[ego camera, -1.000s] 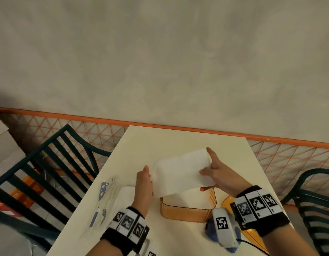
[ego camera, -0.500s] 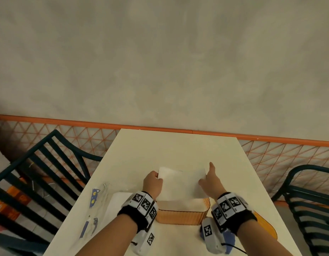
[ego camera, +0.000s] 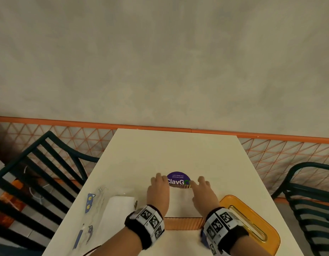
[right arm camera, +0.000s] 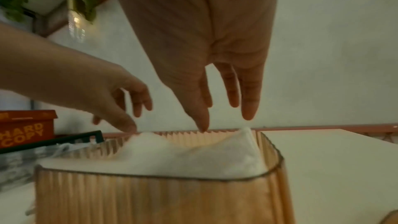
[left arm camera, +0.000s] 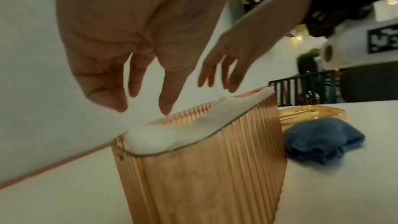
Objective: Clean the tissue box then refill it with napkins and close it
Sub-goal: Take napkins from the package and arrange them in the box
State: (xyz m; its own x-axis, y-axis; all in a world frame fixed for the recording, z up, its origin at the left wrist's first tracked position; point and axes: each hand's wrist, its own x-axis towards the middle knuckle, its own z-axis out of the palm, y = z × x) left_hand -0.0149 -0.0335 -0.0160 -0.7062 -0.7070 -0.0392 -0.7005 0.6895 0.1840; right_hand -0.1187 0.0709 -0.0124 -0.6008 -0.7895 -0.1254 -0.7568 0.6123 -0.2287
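The ribbed amber tissue box stands lidless near the front of the cream table, filled to the rim with white napkins. Both hands hover just above the stack with fingers spread and holding nothing: the left hand over the left side, the right hand over the right. The amber slotted lid lies just right of the box, a folded blue cloth beside it, and more napkins to the left.

**Napkins fill open tissue box**

A ribbed amber tissue box stands upright and lidless beneath both hands, white napkins mounded to its rim. Its amber slotted lid lies flat just right of the right hand.
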